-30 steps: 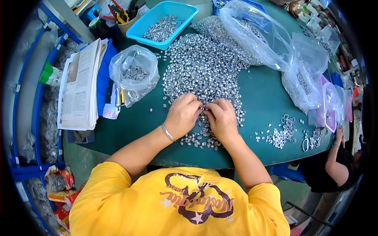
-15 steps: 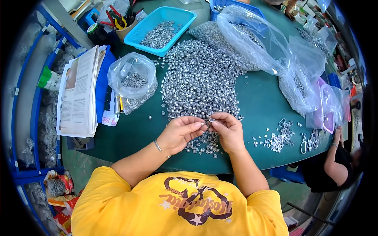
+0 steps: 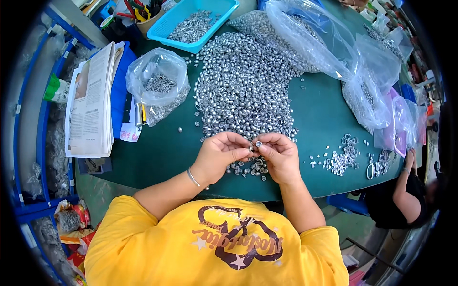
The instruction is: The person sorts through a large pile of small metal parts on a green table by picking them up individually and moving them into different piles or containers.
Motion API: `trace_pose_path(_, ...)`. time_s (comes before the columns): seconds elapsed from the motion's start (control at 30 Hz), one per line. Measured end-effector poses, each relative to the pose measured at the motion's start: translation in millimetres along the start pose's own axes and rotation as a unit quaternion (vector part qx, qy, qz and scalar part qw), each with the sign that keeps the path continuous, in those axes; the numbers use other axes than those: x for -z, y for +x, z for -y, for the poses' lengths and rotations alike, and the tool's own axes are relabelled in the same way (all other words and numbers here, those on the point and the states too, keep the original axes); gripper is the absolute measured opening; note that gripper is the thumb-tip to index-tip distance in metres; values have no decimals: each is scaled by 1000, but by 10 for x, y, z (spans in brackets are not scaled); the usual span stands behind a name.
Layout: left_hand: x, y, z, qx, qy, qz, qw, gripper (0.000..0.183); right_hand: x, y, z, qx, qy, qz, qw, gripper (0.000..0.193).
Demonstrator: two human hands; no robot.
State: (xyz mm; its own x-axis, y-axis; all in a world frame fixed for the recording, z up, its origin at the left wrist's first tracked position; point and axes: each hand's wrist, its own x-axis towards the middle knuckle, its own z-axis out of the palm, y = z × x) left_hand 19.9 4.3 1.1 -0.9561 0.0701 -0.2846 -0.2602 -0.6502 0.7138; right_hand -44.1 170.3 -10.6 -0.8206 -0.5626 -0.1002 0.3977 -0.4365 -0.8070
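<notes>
Both of my hands meet over the near end of a large pile of small silver cup-shaped metal pieces (image 3: 245,90). My left hand (image 3: 223,153) is closed, its thumb and forefinger pinching a small shiny metal piece (image 3: 251,148) that its fingertips partly hide. My right hand (image 3: 280,159) pinches a small silver cup-shaped metal piece (image 3: 258,143), its round hollow facing up. The fingertips of the two hands nearly touch. Several loose metal pieces (image 3: 257,167) lie on the table just under my hands.
The green table (image 3: 157,162) carries a clear bag of metal rings (image 3: 160,86), a blue basket (image 3: 157,33) and large plastic bags (image 3: 329,52). Scattered silver pieces (image 3: 343,159) lie to the right. Papers (image 3: 90,105) stand at left. Another person's arm (image 3: 408,200) rests at the right edge.
The view has shifted, so the table things sit slightly higher. My fingertips have come closer together, and the cup-shaped piece in my right hand now shows its hollow more plainly.
</notes>
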Motion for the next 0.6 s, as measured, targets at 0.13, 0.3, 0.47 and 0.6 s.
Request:
trace_pose_path(0.13, -26, -37, 58, -222, 240, -13, 945, 26, -27, -53, -22, 29, -64, 0, 997, 20)
trace_pose_path(0.3, -43, -69, 3, -304, 403, 10, 863, 29, 1, -68, -40, 24, -36, 28, 999, 20)
trace_pose_path(0.47, 161, -108, -155, -87, 3, -75, 993, 18, 148, -69, 143, -58, 175, -10, 983, 12)
trace_pose_path(0.6, 399, -37, -158, -151, 206, -114, 960, 10, 118, 14, 96, 7, -367, -80, 927, 7)
